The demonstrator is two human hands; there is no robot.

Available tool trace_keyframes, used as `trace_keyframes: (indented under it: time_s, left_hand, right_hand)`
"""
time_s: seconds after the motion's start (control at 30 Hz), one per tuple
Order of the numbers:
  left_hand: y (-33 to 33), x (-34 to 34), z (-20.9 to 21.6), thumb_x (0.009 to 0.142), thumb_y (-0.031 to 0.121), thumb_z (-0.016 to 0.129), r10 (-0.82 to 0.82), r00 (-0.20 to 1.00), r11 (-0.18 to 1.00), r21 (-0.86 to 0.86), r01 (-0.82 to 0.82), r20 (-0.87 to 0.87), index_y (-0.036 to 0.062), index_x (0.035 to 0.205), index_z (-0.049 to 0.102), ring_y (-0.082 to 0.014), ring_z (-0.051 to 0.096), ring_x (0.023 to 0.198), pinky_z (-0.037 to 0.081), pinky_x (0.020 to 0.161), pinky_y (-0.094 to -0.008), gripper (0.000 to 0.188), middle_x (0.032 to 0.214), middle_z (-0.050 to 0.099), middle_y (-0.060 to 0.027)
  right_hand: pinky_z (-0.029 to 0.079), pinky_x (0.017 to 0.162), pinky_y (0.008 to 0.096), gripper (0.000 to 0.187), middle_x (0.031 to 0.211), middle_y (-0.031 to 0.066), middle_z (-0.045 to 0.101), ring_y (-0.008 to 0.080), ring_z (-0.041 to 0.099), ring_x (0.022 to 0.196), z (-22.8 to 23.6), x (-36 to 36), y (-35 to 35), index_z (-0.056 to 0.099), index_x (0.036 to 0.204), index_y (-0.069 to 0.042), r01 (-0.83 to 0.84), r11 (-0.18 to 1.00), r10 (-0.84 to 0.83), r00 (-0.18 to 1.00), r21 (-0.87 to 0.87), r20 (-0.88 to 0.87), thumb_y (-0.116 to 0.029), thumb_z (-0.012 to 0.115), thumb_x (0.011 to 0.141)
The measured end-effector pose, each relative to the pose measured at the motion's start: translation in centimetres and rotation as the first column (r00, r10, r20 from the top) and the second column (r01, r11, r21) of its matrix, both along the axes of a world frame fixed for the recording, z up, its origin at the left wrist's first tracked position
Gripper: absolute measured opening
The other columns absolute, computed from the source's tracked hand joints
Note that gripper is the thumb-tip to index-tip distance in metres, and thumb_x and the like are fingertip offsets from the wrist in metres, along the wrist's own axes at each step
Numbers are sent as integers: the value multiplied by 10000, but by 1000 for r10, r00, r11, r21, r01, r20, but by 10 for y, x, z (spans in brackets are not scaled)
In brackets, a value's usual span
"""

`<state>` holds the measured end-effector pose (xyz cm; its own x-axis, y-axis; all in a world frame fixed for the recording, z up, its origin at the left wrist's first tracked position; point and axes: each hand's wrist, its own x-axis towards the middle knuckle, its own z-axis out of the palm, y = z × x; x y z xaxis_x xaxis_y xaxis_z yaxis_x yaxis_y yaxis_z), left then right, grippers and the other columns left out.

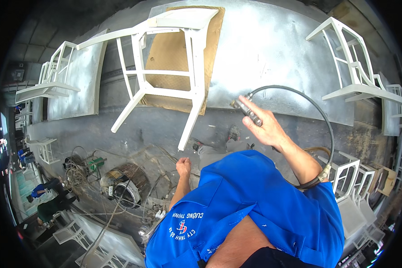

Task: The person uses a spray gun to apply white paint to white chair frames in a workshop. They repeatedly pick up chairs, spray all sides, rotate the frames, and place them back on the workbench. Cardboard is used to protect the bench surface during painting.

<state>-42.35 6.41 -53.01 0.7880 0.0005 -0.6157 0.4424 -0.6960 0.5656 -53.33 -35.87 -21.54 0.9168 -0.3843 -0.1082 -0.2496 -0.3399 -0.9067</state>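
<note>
A white wooden chair frame lies tipped over, its legs pointing toward me, on a brown cardboard sheet. My right hand grips a dark metal spray gun, slightly blurred, to the right of the chair. From the gun a black hose arcs to the right and back over my right forearm. Low beside my body, my left hand is closed in a fist below the nearest chair leg, apart from it. Whether anything is inside that fist is hidden.
A pale, white-dusted board backs onto the chair. More white chairs stand at left, right and lower right. Tangled hoses and a round drum-like container occupy the floor at left. Another person is far left.
</note>
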Motion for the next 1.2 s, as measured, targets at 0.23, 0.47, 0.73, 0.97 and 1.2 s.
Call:
trace_keyframes:
  time_s: [0.23, 0.47, 0.73, 0.97, 1.2]
  left_hand:
    - [1, 1, -9, 959, 160, 689, 63, 995, 992, -107, -71, -80, -5, 964, 719, -158, 684, 716, 558, 663, -314, 167, 793, 722, -81]
    - [-7, -2, -8, 982, 165, 678, 86, 985, 981, -160, -110, -147, 1, 1007, 694, -164, 656, 689, 533, 620, -307, 167, 811, 702, -72]
    - [15, -8, -12, 985, 162, 664, 111, 975, 979, -145, -141, -193, -20, 982, 682, -161, 609, 620, 479, 548, -316, 183, 758, 684, -75]
    - [-2, 7, 11, 969, 190, 687, -83, 983, 996, -40, 77, -164, -32, 978, 723, -173, 680, 689, 562, 666, -336, 225, 769, 717, -88]
    - [-184, 60, 54, 951, 328, 674, -559, 804, 812, -62, 581, 203, 37, 1079, 753, -302, 745, 844, 568, 796, -415, 327, 915, 762, -179]
  right_hand:
    - [448, 1110, 408, 633, 1431, 238, 608, 346, 568, 1362, 36, 24, -30, 443, 1559, -85, 118, 991, -126, 983, 62, 136, -397, 623, 1038]
    - [476, 1070, 421, 613, 1383, 252, 631, 357, 613, 1300, 53, 28, -32, 459, 1550, -81, 135, 990, -130, 984, -38, 124, -332, 652, 1026]
    - [507, 1033, 457, 630, 1386, 232, 631, 404, 630, 1254, 18, -7, -4, 421, 1581, -148, -35, 999, 34, 997, 6, 64, -379, 626, 1032]
    - [531, 937, 439, 676, 1261, 198, 676, 360, 686, 1039, 12, -31, -3, 403, 1593, -149, 48, 997, -45, 997, 59, -56, -458, 612, 1030]
    - [542, 882, 406, 682, 1112, 200, 690, 314, 690, 941, 25, -78, -6, 410, 1585, -98, 247, 969, -247, 969, -15, -20, -209, 679, 968]
